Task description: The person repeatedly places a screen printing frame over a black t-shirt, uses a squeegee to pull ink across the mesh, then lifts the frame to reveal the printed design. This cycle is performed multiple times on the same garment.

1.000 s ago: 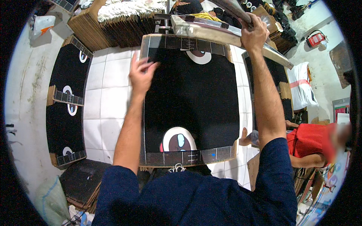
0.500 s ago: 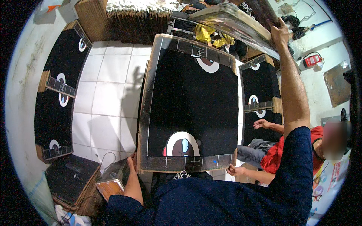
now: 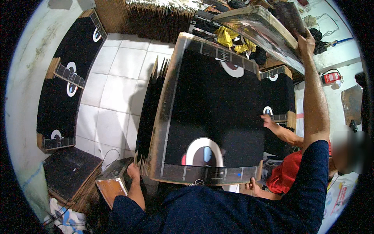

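Observation:
A large black board (image 3: pixel 214 105) with printed round white-and-brown eyes and dark ruled end strips lies in front of me, tilted slightly. Beneath its left side, a fanned stack of black boards (image 3: pixel 147 113) sticks out. My left hand (image 3: pixel 133 171) is closed at the near left corner of that stack, its fingertips partly hidden. High at the right, my right hand (image 3: pixel 306 42) is closed round the near end of a dark brown panel (image 3: pixel 289 17). Right beside it is the corner of a raised wooden-framed screen (image 3: pixel 259 29); whether I hold that too, I cannot tell.
A co-worker in a red shirt (image 3: pixel 282 171) has both hands at the board's right side. Similar boards stand in rows at left (image 3: pixel 58 101) and right (image 3: pixel 278 93). Behind is a stack of cardboard (image 3: pixel 159 23). A wooden box (image 3: pixel 111 191) sits near my left forearm.
The view has turned a little. The top board has shifted right, showing more of the fanned boards under its left side. A co-worker's hand has come to the board's right edge.

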Demonstrator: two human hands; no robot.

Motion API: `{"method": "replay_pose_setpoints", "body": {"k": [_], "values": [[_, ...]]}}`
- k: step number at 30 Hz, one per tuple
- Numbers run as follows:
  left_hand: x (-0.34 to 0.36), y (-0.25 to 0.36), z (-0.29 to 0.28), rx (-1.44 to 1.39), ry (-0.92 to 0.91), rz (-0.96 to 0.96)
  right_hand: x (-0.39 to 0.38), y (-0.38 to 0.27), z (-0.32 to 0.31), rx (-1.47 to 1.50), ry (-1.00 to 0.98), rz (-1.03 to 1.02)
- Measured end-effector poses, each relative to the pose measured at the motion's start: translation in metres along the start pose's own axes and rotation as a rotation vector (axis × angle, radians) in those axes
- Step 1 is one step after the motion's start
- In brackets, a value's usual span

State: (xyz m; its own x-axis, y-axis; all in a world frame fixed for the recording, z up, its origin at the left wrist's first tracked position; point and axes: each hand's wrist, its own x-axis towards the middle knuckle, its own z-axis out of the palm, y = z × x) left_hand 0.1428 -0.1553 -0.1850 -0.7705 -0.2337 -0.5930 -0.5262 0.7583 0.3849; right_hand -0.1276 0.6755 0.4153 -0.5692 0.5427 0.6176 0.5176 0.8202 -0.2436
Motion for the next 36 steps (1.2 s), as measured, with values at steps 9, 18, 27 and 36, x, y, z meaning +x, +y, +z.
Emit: {"method": "replay_pose_setpoints", "body": {"k": [9, 18, 27, 36], "values": [[-0.02, 0.212, -0.083, -0.326, 0.562, 0.633, 0.017, -0.006, -0.001, -0.089, -0.026, -0.004], [-0.124, 0.388, -0.202, -0.363, 0.899, 1.0, -0.01, -0.03, -0.009, -0.009, -0.073, -0.027], [-0.313, 0.396, -0.115, 0.039, 0.464, 1.511, -0.028, -0.045, -0.016, -0.056, -0.038, -0.054], [-0.285, 0.315, 0.024, -0.173, 0.132, 1.164, -0.031, -0.045, -0.018, -0.062, -0.047, -0.082]]}}
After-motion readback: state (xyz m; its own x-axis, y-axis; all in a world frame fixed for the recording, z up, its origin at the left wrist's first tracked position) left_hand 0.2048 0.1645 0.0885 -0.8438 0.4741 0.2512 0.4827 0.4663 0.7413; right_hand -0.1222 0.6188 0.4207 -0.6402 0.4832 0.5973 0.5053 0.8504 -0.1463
